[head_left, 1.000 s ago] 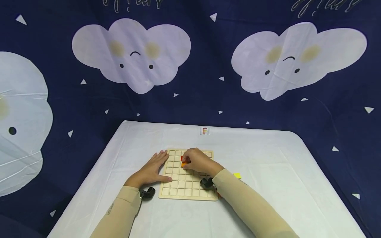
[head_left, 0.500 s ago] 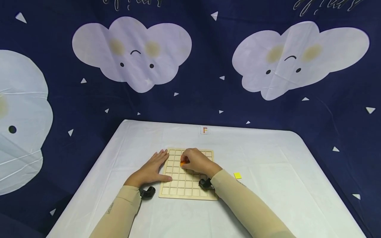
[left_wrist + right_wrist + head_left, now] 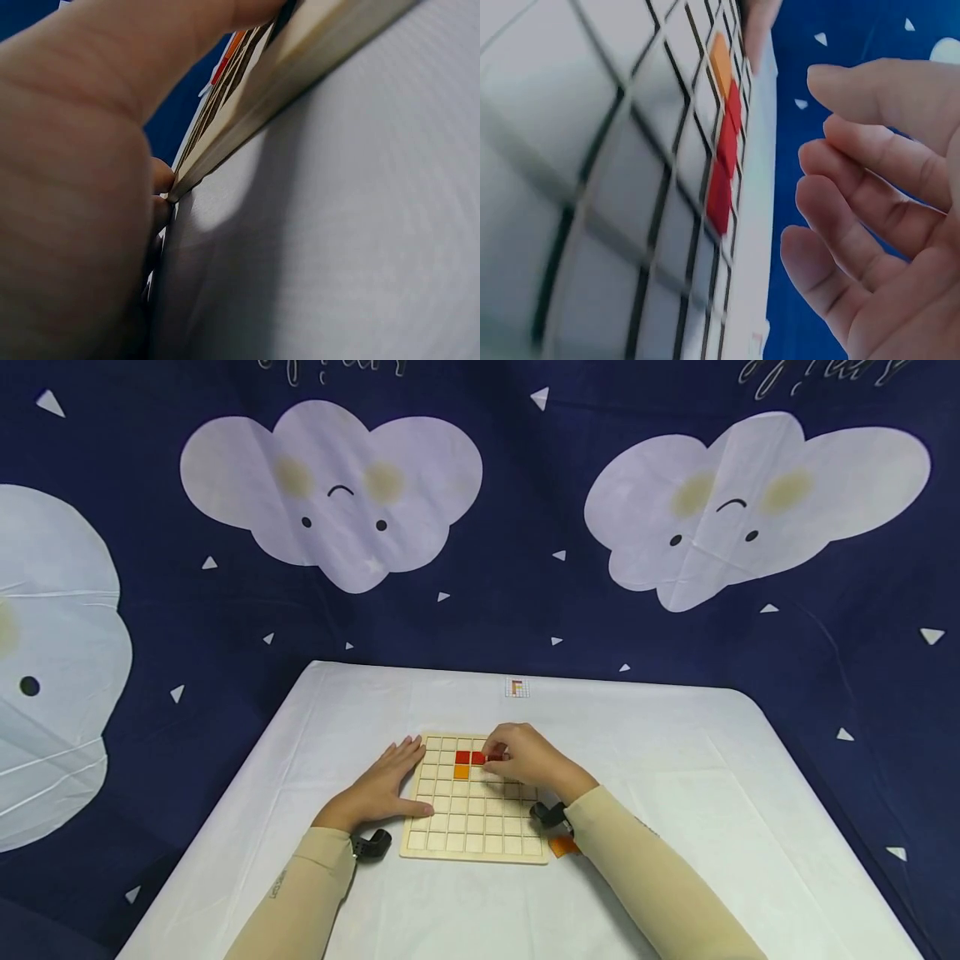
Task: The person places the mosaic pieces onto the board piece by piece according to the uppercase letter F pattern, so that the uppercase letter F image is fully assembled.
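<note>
My right hand (image 3: 528, 762) is over the far part of the board (image 3: 442, 827), at the right end of a short row of red tiles (image 3: 462, 757). The row runs straight across, left to right. The end red tile (image 3: 719, 196) sits in its own square, and my fingers (image 3: 836, 210) are just above it, not touching it. They are softly bent, with a gap between them and my thumb (image 3: 862, 90), and they hold nothing. The right hand is nearer to this tile than the left hand (image 3: 378, 789), which rests spread out over the left edge of the board and grips nothing. One orange tile (image 3: 461, 772) sits next to the first red one, on the side closer to me.

A loose orange piece (image 3: 564, 846) lies off the board, just beside its near right corner. From my right fingers, that is back toward me and to the right, close by my right sleeve (image 3: 652, 877). The sleeve hides some of it, so I can't tell if it is one piece or more.

The tiles are thin, flat and square, so they have no long side. The board is pale wood, cut into little squares by thin lines. The bench (image 3: 690, 810) has a white cover with soft folds, and a small card (image 3: 517, 687) with coloured squares lies past the board.
</note>
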### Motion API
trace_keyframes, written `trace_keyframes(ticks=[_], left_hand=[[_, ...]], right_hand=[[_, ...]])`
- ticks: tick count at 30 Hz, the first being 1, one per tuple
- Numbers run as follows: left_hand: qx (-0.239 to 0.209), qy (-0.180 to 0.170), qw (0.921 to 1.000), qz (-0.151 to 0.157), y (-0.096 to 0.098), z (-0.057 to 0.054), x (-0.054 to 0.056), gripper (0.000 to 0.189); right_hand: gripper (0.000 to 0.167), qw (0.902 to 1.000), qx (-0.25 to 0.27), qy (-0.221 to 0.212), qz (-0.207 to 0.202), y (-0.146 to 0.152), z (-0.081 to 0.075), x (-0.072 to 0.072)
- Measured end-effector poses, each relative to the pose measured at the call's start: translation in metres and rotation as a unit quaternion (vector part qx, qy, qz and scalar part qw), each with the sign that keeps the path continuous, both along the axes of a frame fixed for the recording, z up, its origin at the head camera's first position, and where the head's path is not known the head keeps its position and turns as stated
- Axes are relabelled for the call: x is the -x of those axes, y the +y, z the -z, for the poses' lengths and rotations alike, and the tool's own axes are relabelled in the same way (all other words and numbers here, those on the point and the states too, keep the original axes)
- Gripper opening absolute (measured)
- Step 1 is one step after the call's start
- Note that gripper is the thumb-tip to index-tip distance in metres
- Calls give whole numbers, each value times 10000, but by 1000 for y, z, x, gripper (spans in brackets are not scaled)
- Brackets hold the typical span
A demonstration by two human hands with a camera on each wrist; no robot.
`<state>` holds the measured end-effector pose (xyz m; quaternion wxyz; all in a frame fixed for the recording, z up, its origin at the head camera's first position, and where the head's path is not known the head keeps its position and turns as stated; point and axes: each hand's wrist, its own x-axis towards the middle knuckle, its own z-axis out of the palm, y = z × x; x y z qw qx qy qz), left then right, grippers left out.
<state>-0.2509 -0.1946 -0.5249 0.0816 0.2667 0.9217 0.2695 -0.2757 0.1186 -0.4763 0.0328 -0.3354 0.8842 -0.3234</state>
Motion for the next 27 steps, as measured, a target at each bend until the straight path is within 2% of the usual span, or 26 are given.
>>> trace_keyframes(ticks=[6, 12, 19, 27], left_hand=[[30, 15, 10000, -26, 1, 0, 0, 122], [62, 20, 10000, -40, 0, 1, 1, 123], [61, 69, 10000, -27, -1, 2, 2, 122], [17, 45, 10000, -17, -1, 2, 2, 122]], right_hand=[[14, 9998, -43, -50, 189, 38, 0, -4], [15, 9991, 48, -356, 221, 70, 4, -12], [14, 9952, 41, -939, -257, 90, 8, -28], [20, 9927, 61, -962, -731, 100, 15, -44]])
